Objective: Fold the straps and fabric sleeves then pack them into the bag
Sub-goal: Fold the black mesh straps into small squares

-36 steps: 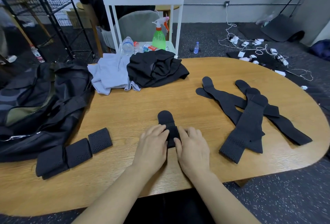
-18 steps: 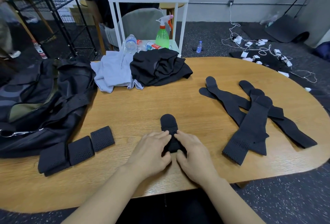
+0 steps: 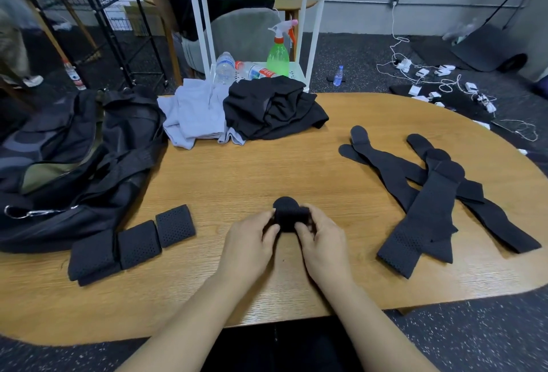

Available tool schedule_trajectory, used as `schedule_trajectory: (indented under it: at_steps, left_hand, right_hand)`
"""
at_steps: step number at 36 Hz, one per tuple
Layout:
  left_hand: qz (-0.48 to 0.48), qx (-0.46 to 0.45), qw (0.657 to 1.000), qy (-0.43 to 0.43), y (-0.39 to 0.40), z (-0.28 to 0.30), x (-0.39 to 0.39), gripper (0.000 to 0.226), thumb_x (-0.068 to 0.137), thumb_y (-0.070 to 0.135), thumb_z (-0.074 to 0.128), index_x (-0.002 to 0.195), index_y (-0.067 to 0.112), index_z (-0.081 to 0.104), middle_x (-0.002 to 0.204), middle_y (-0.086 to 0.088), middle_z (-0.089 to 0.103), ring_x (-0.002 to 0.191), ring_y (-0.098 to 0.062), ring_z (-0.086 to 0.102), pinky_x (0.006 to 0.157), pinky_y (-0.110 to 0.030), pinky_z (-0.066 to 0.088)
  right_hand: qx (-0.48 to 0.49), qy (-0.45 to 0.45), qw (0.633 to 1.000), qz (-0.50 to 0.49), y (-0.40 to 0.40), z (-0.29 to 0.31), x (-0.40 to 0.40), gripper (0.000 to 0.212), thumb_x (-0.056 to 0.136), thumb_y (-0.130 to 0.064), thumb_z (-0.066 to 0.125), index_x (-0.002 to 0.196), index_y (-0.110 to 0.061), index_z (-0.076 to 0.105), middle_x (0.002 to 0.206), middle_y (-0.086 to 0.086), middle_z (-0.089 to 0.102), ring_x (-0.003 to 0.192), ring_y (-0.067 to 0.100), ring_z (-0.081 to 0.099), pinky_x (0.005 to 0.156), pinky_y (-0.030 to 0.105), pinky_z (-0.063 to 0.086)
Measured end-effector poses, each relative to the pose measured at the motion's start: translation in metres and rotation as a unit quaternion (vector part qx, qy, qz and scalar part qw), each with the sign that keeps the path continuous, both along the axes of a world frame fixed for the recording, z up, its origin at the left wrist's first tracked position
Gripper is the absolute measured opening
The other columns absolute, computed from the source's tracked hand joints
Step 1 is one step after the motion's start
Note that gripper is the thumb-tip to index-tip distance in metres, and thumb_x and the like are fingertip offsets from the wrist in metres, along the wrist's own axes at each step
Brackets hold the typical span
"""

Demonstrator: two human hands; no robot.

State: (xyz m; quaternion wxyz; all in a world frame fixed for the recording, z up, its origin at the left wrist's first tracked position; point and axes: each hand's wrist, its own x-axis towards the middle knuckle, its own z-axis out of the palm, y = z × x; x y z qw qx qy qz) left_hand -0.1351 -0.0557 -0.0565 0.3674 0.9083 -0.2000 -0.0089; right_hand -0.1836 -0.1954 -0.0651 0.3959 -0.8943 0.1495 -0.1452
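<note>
Left of the strap being rolled (image 3: 289, 215), an open black bag (image 3: 74, 170) lies on the wooden table (image 3: 237, 176), with three folded straps (image 3: 133, 242) in a row just beside it. At the table's near edge, the left hand (image 3: 247, 242) and right hand (image 3: 321, 241) both pinch that rolled strap, its rounded tab poking out behind. Right of it, several unfolded straps (image 3: 427, 196) lie crossed in a pile. Behind, grey and black fabric (image 3: 237, 113) waits unfolded. Packing seems not begun; the bag's inside is hard to see.
</note>
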Motion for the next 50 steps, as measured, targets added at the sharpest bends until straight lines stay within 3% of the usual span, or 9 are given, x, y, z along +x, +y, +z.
schedule_trajectory:
  at_steps: [5, 10, 16, 18, 21, 25, 32, 38, 50]
  left_hand:
    - [0.029, -0.007, 1.0, 0.007, -0.007, 0.002, 0.01, 0.018, 0.094, 0.02, 0.06, 0.108, 0.015, 0.072, 0.098, 0.0, 0.073, 0.092, -0.019, 0.066, 0.081, -0.036, 0.05]
    - [0.044, 0.018, 0.998, 0.033, -0.013, 0.007, 0.02, 0.019, 0.095, 0.022, 0.058, 0.101, 0.009, 0.071, 0.093, -0.004, 0.072, 0.09, -0.024, 0.064, 0.078, -0.037, 0.049]
    - [0.046, 0.074, 0.996, 0.02, -0.02, 0.01, 0.022, 0.035, 0.097, 0.026, 0.054, 0.131, 0.016, 0.057, 0.106, -0.004, 0.066, 0.097, -0.023, 0.06, 0.084, -0.036, 0.048]
    - [0.04, 0.079, 0.996, 0.018, -0.021, 0.008, 0.019, 0.048, 0.099, 0.026, 0.051, 0.146, 0.022, 0.042, 0.115, -0.004, 0.057, 0.101, -0.023, 0.058, 0.087, -0.037, 0.049]
    - [0.015, 0.096, 0.995, -0.018, -0.021, 0.002, 0.016, 0.036, 0.1, 0.022, 0.047, 0.135, 0.018, 0.055, 0.108, -0.003, 0.052, 0.096, -0.023, 0.054, 0.081, -0.036, 0.048]
    - [-0.002, 0.127, 0.992, -0.014, -0.02, 0.0, 0.019, 0.037, 0.101, 0.021, 0.042, 0.136, 0.018, 0.053, 0.111, -0.003, 0.049, 0.109, -0.023, 0.045, 0.093, -0.037, 0.042]
    - [-0.008, 0.152, 0.988, 0.006, -0.014, 0.001, 0.014, 0.049, 0.101, 0.037, 0.041, 0.148, 0.026, 0.037, 0.137, 0.003, 0.039, 0.128, -0.017, 0.032, 0.107, -0.033, 0.028]
    - [-0.022, 0.049, 0.998, 0.028, 0.007, -0.005, -0.009, 0.048, 0.098, 0.026, 0.051, 0.145, 0.024, 0.043, 0.139, 0.002, 0.039, 0.128, -0.014, 0.034, 0.112, -0.034, 0.028]
    - [0.101, -0.053, 0.993, 0.015, 0.065, 0.003, -0.045, 0.047, 0.099, 0.017, 0.048, 0.145, 0.022, 0.044, 0.149, 0.008, 0.029, 0.133, -0.002, 0.028, 0.105, -0.005, 0.014]
  right_hand:
    - [-0.03, -0.004, 0.999, -0.009, 0.003, 0.003, 0.015, 0.016, 0.096, -0.02, 0.057, 0.11, -0.02, 0.064, 0.082, -0.008, 0.057, 0.077, 0.012, 0.052, 0.067, 0.029, 0.038]
    - [-0.054, 0.047, 0.997, -0.018, 0.002, 0.007, 0.024, 0.033, 0.1, -0.028, 0.05, 0.13, -0.017, 0.057, 0.107, 0.001, 0.062, 0.091, 0.017, 0.054, 0.073, 0.03, 0.038]
    - [-0.099, 0.082, 0.991, -0.034, 0.003, 0.014, 0.03, 0.046, 0.101, -0.033, 0.047, 0.144, -0.018, 0.041, 0.125, 0.005, 0.051, 0.098, 0.025, 0.058, 0.079, 0.035, 0.046]
    - [-0.148, 0.077, 0.986, -0.02, 0.006, 0.01, 0.029, 0.037, 0.102, -0.031, 0.044, 0.137, -0.02, 0.048, 0.111, 0.004, 0.047, 0.078, 0.022, 0.054, 0.065, 0.033, 0.043]
    - [-0.225, 0.009, 0.974, -0.019, 0.008, -0.002, 0.028, 0.012, 0.093, -0.021, 0.062, 0.102, -0.015, 0.066, 0.084, 0.001, 0.04, 0.055, 0.015, 0.035, 0.043, 0.025, 0.025]
    - [-0.26, -0.018, 0.965, -0.032, 0.005, -0.003, 0.031, 0.009, 0.083, -0.016, 0.075, 0.086, -0.013, 0.066, 0.074, -0.001, 0.035, 0.056, 0.013, 0.032, 0.041, 0.021, 0.017]
    - [-0.264, 0.015, 0.964, 0.004, 0.006, 0.004, 0.019, 0.033, 0.089, -0.025, 0.056, 0.115, -0.01, 0.069, 0.096, 0.009, 0.059, 0.082, 0.028, 0.056, 0.064, 0.036, 0.043]
    - [-0.189, 0.092, 0.973, 0.1, 0.016, 0.004, 0.002, 0.052, 0.097, -0.025, 0.045, 0.148, -0.026, 0.038, 0.154, -0.003, 0.032, 0.138, 0.017, 0.024, 0.107, 0.033, 0.02]
    - [-0.069, -0.035, 0.987, 0.14, 0.085, -0.006, -0.005, 0.042, 0.09, -0.019, 0.052, 0.131, -0.018, 0.061, 0.141, 0.008, 0.052, 0.129, 0.032, 0.043, 0.104, 0.039, 0.029]
